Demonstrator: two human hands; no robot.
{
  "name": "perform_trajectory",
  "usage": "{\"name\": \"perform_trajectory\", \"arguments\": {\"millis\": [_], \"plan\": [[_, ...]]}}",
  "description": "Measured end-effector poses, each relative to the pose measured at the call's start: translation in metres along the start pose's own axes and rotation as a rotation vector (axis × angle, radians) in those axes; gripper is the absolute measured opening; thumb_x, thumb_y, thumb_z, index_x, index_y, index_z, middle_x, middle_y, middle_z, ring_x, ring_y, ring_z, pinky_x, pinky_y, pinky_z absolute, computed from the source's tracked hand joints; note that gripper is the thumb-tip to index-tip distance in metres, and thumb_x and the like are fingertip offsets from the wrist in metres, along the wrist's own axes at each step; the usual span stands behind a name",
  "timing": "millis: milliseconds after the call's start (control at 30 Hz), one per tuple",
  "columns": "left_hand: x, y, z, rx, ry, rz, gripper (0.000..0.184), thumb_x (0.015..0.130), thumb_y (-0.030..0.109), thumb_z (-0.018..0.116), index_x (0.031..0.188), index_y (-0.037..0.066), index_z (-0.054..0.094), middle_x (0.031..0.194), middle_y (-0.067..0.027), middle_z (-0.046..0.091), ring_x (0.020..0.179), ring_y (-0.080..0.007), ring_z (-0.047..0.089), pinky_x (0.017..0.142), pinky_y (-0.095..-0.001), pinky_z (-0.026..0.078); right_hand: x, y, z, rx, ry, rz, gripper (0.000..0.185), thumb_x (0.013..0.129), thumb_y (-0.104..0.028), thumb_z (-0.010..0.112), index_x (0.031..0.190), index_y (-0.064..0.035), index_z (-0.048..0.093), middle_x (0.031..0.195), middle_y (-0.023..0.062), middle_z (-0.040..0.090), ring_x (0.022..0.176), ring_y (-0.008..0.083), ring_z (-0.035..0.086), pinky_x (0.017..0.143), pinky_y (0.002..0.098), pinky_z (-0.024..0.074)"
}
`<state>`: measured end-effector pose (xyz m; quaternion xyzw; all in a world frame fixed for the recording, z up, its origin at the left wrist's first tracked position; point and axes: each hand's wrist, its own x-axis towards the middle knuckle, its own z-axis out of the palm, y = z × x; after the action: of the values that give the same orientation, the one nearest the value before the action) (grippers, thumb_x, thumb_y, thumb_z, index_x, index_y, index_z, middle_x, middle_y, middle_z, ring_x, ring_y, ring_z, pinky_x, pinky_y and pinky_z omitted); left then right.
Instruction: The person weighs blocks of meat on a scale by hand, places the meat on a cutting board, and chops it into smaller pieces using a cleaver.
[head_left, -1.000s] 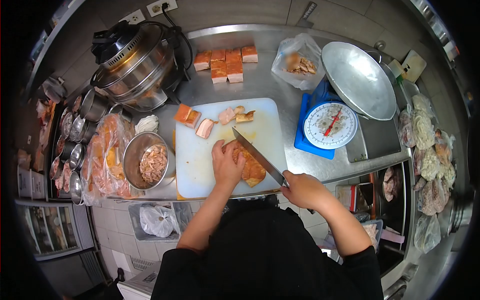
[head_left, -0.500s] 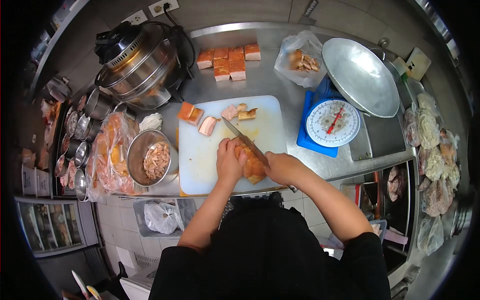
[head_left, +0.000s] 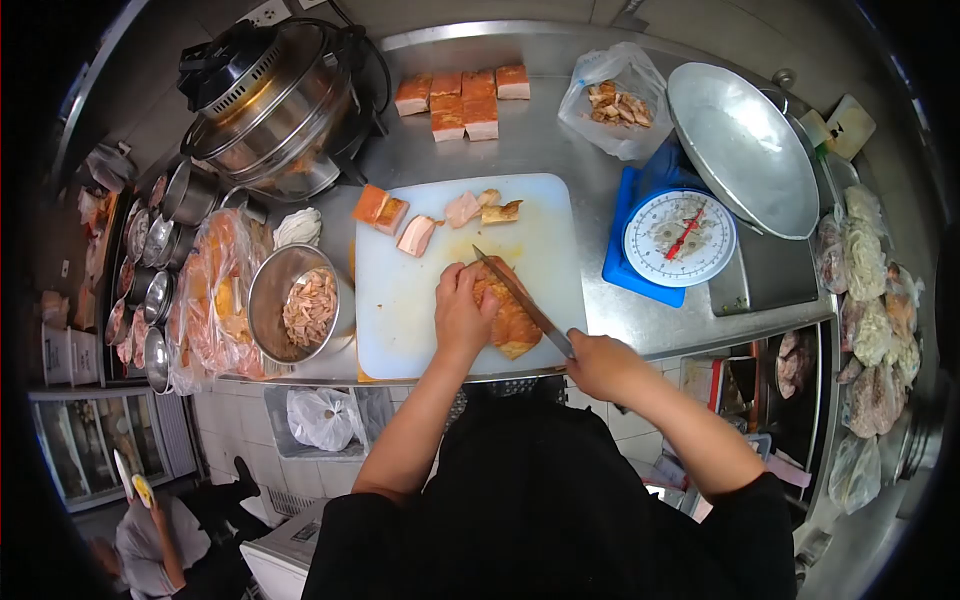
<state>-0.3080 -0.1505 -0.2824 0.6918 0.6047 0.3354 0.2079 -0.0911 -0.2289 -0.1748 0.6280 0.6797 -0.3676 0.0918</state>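
A slab of orange-skinned meat [head_left: 513,322] lies near the front edge of the white cutting board [head_left: 400,300]. My left hand [head_left: 464,308] presses on its left side with curled fingers. In my right hand [head_left: 603,365] is the handle of a long knife [head_left: 522,298], whose blade crosses the slab diagonally, tip toward the back left. Behind my hands on the board are a pale meat piece [head_left: 416,236], a skin-on block [head_left: 380,209] at the corner and smaller scraps [head_left: 463,209]. A steel pot [head_left: 262,310] of meat strips [head_left: 309,308] stands left of the board.
Several meat blocks [head_left: 464,103] sit at the back of the steel counter, left of an open plastic bag [head_left: 619,105]. A blue scale [head_left: 680,238] with a metal pan stands right. A steel cooker [head_left: 268,115] is back left. Another person [head_left: 160,540] is at the lower left.
The knife went toward the back left across the slab, then drew back toward the front right with my right hand. My left hand stays on the slab. Another person has come into view lower left.
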Motion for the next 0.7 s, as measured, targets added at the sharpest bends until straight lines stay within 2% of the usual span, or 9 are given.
{"name": "perform_trajectory", "arguments": {"millis": [133,300,367,400,467,500,567,633,700], "plan": [[-0.002,-0.006,-0.002,-0.046,-0.053,0.050,0.033,0.086,0.014,0.068,0.117,0.006,0.061,0.137,-0.0221,0.052,0.126,-0.0407,0.053,0.106,-0.0457,0.045,0.050,-0.001,0.013,0.110,0.119,0.010,0.030,0.095,-0.022,0.055,0.117,-0.0024,0.061,0.099,0.0250,0.073,0.096,0.0423,0.071,0.088,0.0526,0.0542],[0.007,-0.015,-0.020,-0.145,-0.215,0.174,0.037,0.087,0.010,0.068,0.121,0.004,0.057,0.140,-0.0244,0.050,0.133,-0.0403,0.050,0.111,-0.0435,0.043,0.038,0.026,0.000,0.080,0.143,-0.069,0.031,0.095,-0.024,0.056,0.117,-0.0031,0.062,0.100,0.0260,0.072,0.099,0.0426,0.070,0.089,0.0535,0.0534],[0.003,-0.003,-0.016,0.096,-0.092,0.048,0.068,0.086,0.024,0.072,0.145,0.006,0.045,0.145,-0.0260,0.044,0.133,-0.0421,0.051,0.107,-0.0445,0.047,0.024,0.029,0.004,0.151,0.104,0.034,0.031,0.095,-0.026,0.057,0.116,-0.0028,0.063,0.100,0.0263,0.072,0.098,0.0428,0.070,0.089,0.0526,0.0537],[-0.003,0.018,-0.016,0.099,-0.090,0.059,0.068,0.086,0.024,0.072,0.145,0.006,0.045,0.145,-0.0260,0.044,0.133,-0.0421,0.051,0.107,-0.0445,0.047,0.022,0.031,0.010,0.196,0.131,0.032,0.032,0.095,-0.026,0.056,0.115,-0.0023,0.062,0.100,0.0268,0.072,0.097,0.0429,0.070,0.089,0.0523,0.0539],[-0.014,0.069,-0.024,0.429,-0.281,-0.179,0.101,0.081,0.036,0.077,0.160,0.008,0.022,0.151,-0.0288,0.037,0.132,-0.0433,0.052,0.104,-0.0448,0.050,0.020,0.035,0.014,0.227,0.130,0.031,0.032,0.095,-0.026,0.055,0.115,-0.0021,0.062,0.100,0.0269,0.072,0.097,0.0431,0.070,0.089,0.0525,0.0539],[-0.013,0.066,-0.024,0.438,-0.265,-0.174,0.101,0.081,0.036,0.077,0.160,0.008,0.022,0.151,-0.0288,0.037,0.132,-0.0433,0.052,0.104,-0.0448,0.050,0.021,0.035,0.015,0.254,0.121,0.034,0.032,0.095,-0.027,0.055,0.114,-0.0018,0.062,0.100,0.0270,0.072,0.097,0.0434,0.070,0.089,0.0527,0.0539],[-0.008,0.056,-0.019,0.420,-0.344,-0.231,0.120,0.075,0.045,0.081,0.165,0.010,0.009,0.158,-0.0307,0.028,0.129,-0.0446,0.054,0.103,-0.0454,0.051,0.020,0.038,0.021,0.282,0.132,0.036,0.033,0.095,-0.026,0.054,0.115,-0.0016,0.062,0.100,0.0267,0.072,0.096,0.0437,0.070,0.089,0.0530,0.0540],[0.000,0.048,-0.033,0.361,-0.375,-0.280,0.117,0.074,0.038,0.082,0.164,0.008,0.013,0.153,-0.0325,0.036,0.128,-0.0452,0.055,0.105,-0.0459,0.050,0.021,0.041,0.027,0.264,0.180,0.020,0.032,0.094,-0.025,0.054,0.114,-0.0016,0.062,0.101,0.0268,0.072,0.095,0.0444,0.070,0.089,0.0533,0.0544],[0.008,0.014,-0.045,0.146,-0.456,-0.272,0.114,0.073,0.030,0.081,0.163,0.008,0.014,0.145,-0.0313,0.047,0.128,-0.0446,0.055,0.108,-0.0450,0.047,0.016,0.038,0.024,0.261,0.182,0.020,0.031,0.093,-0.023,0.054,0.115,-0.0016,0.062,0.101,0.0272,0.072,0.096,0.0447,0.070,0.090,0.0535,0.0544]]}}
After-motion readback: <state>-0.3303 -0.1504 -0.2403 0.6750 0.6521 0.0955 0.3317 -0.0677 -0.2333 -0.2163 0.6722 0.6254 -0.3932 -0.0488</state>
